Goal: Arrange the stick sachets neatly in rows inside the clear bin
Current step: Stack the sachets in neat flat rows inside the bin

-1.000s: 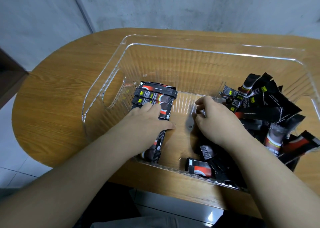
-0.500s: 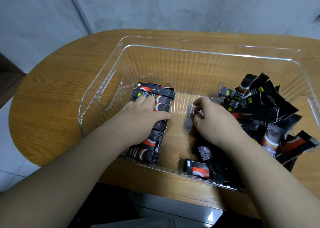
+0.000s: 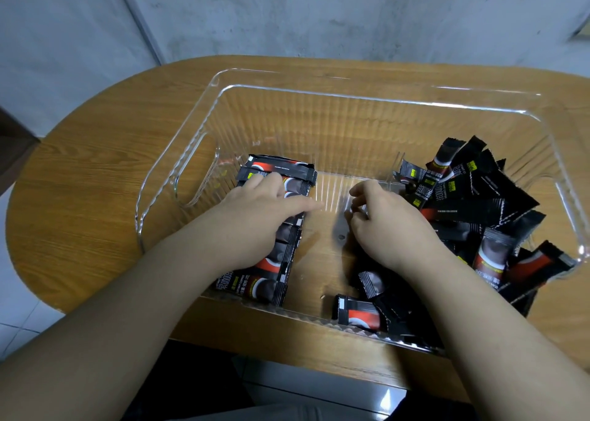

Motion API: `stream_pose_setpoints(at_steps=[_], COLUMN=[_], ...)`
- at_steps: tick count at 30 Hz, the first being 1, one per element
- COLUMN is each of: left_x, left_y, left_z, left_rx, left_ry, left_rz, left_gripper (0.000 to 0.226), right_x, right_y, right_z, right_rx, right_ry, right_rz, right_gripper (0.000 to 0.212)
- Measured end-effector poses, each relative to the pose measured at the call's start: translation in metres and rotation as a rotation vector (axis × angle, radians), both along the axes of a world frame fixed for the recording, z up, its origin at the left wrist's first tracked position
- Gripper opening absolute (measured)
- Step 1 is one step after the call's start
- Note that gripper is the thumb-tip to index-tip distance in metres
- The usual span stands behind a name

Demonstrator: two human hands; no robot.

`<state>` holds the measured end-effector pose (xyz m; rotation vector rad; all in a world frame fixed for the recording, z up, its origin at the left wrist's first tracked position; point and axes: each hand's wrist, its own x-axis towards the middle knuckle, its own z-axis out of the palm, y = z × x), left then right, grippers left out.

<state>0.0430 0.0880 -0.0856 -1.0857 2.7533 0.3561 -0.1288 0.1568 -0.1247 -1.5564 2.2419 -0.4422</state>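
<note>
So the clear bin (image 3: 319,91) sits on the wooden table (image 3: 95,165), and both hands are down inside it. The left hand (image 3: 255,210) lies flat with straight fingers on the row of sachets (image 3: 281,261) at the left side of the bin. It presses them down and holds nothing. Those sachets lie side by side, each one long from left to right, and the row runs from the far wall toward the person.

The right hand (image 3: 380,222) is in the middle of the bin with its fingers curled in. I cannot tell if it is pinching a sachet or not.

The loose pile of sachets (image 3: 485,210) is on the right side, just beside the right hand. They point every which way, and some stick up against the wall. A few loose sachets (image 3: 360,312) also lie by the near wall, under the right wrist.

I think the right hand should pick next, because it is closer. Each sachet then needs turning to lie left to right, like the row.
</note>
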Motion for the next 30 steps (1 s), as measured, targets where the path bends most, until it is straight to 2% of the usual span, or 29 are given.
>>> stream_pose_setpoints(at_steps=[4, 8, 11, 15, 19, 22, 25, 28, 30], left_x=[-0.012, -0.035, -0.043, -0.036, -0.012, 0.007, 0.022, 0.028, 0.025], left_y=[0.021, 0.036, 0.043, 0.039, 0.023, 0.012, 0.001, -0.005, -0.005], left_z=[0.002, -0.003, -0.008, -0.005, 0.005, 0.01, 0.015, 0.014, 0.007], left_rx=[0.155, 0.353, 0.423, 0.37, 0.313, 0.305, 0.268, 0.249, 0.251], left_ry=[0.168, 0.151, 0.119, 0.128, 0.218, 0.317, 0.403, 0.486, 0.475], left_rz=[-0.116, -0.15, -0.137, -0.082, 0.106, 0.265, 0.389, 0.478, 0.487], left_gripper=[0.023, 0.027, 0.034, 0.026, 0.01, 0.015, 0.014, 0.012, 0.01], right_x=[0.001, 0.001, 0.0, 0.0, -0.001, -0.001, 0.0, 0.003, 0.004], right_y=[-0.001, 0.001, 0.002, 0.002, 0.001, 0.001, 0.003, 0.005, 0.006], right_z=[0.001, 0.004, 0.004, 0.004, 0.003, 0.001, 0.006, 0.015, 0.018], right_rx=[0.011, -0.005, -0.012, 0.001, 0.019, 0.024, -0.002, -0.039, -0.04], right_ry=[-0.033, -0.062, -0.061, -0.051, -0.047, -0.061, -0.103, -0.224, -0.261], right_rz=[-0.014, -0.03, -0.024, -0.016, -0.013, -0.014, 0.009, 0.037, 0.053], right_gripper=[0.038, 0.039, 0.041, 0.044, 0.044, 0.038, 0.021, 0.04, 0.044])
